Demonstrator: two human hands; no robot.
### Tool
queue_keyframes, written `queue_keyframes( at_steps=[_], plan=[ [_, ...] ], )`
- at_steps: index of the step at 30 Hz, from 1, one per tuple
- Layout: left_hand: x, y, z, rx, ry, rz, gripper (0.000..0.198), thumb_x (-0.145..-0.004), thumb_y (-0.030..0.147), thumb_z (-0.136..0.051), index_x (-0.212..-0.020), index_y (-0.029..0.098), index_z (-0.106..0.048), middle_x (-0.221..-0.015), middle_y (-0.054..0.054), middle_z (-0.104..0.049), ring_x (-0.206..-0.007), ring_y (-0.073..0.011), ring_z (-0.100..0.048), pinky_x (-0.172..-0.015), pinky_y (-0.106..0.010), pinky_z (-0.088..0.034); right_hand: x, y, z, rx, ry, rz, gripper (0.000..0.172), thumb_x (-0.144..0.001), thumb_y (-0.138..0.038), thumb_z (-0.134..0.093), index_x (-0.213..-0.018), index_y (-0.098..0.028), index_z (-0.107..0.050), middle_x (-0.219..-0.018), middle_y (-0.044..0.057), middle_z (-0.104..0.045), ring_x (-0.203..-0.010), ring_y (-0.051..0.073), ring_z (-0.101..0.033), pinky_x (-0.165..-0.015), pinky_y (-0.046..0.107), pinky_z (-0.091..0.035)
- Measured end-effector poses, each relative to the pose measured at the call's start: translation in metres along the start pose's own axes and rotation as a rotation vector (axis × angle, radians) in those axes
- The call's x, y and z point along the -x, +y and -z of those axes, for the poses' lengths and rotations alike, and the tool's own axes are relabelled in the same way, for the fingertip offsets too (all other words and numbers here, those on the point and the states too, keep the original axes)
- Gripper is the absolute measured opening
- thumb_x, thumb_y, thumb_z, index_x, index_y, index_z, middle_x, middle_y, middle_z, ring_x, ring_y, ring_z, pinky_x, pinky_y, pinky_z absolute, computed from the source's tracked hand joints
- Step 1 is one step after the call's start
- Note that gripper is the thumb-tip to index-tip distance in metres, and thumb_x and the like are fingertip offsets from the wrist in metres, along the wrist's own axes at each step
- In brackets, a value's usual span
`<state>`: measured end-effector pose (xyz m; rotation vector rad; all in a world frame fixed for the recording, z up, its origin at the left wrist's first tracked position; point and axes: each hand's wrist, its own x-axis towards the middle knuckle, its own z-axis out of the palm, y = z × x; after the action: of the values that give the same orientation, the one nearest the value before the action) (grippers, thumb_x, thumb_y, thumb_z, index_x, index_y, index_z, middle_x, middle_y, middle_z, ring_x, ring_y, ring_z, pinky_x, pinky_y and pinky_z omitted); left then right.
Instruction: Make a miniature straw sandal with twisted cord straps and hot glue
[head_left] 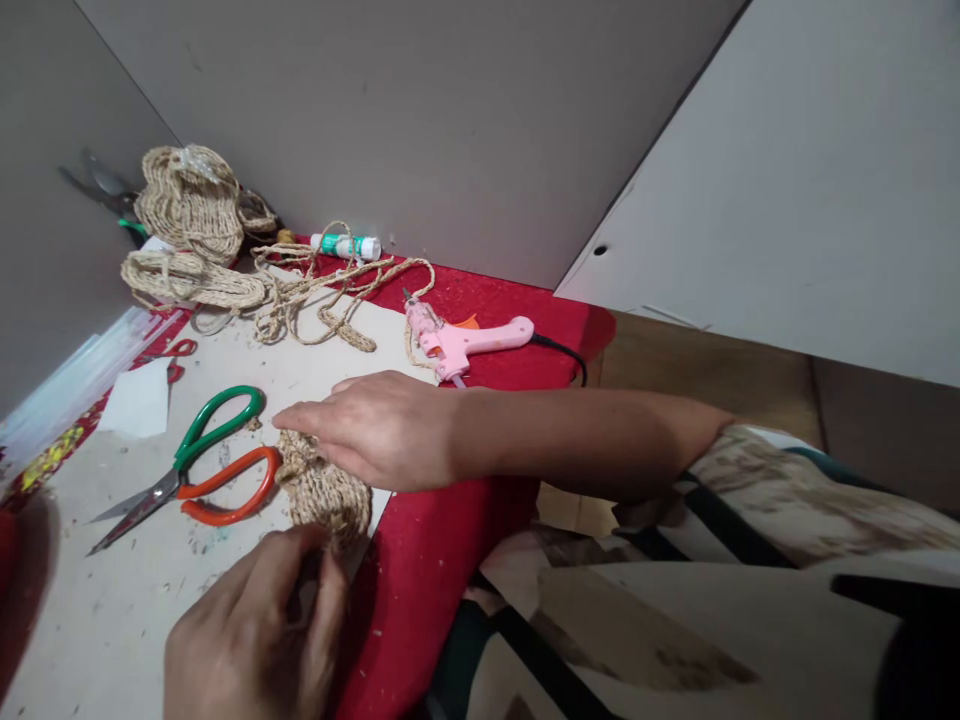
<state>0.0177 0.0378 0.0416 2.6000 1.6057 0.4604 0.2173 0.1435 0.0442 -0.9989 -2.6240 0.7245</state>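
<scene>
Green/orange scissors are parked close by straw pc. on bench, glue gun beyond R grip. Pc. is held by R grip, pinched by L grip; long axis is aligned hand-to-hand.

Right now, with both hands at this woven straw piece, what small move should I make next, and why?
I'd probably nudge the green-and-orange scissors farther from the woven piece: their orange handle lies right beside it, close to your right hand, while your left hand is at its edge. That might give both hands more room.
</scene>
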Motion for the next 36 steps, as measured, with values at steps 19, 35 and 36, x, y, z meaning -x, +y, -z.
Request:
queue_keyframes(
  at_steps=[19,35,36],
  plan=[
    [-0.015,0.006,-0.027,-0.219,-0.019,-0.016,0.019,-0.091,0.026,-0.056,-0.072,0.024,-0.055,-0.061,0.002,-0.062,-0.05,-0.0168,-0.057,-0.049,-0.029,-0.033,0.01,-0.005,0.002,-0.022,0.087,0.189,0.025,-0.098,-0.018,-0.047,-0.111,-0.015,-0.068,-0.107,0.01,-0.068,-0.096,0.019,-0.06,-0.077,0.03,-0.042],
    [-0.019,0.006,-0.024,-0.165,-0.067,0.091,0.015,-0.089,0.029,-0.058,-0.08,0.024,-0.069,-0.064,0.001,-0.072,-0.052,-0.018,-0.066,-0.048,-0.027,-0.039,0.042,-0.004,-0.044,0.108,-0.026,0.239,0.022,-0.097,-0.015,-0.046,-0.106,-0.009,-0.065,-0.098,0.013,-0.065,-0.088,0.02,-0.057,-0.076,0.032,-0.047],
    [-0.02,0.006,-0.024,-0.142,-0.084,0.119,0.014,-0.088,0.03,-0.059,-0.082,0.025,-0.07,-0.065,0.001,-0.073,-0.053,-0.0181,-0.067,-0.048,-0.026,-0.04,0.041,-0.006,-0.044,0.123,-0.059,0.219,0.021,-0.096,-0.014,-0.047,-0.107,-0.009,-0.065,-0.098,0.013,-0.065,-0.09,0.021,-0.058,-0.076,0.032,-0.047]
  ],
)
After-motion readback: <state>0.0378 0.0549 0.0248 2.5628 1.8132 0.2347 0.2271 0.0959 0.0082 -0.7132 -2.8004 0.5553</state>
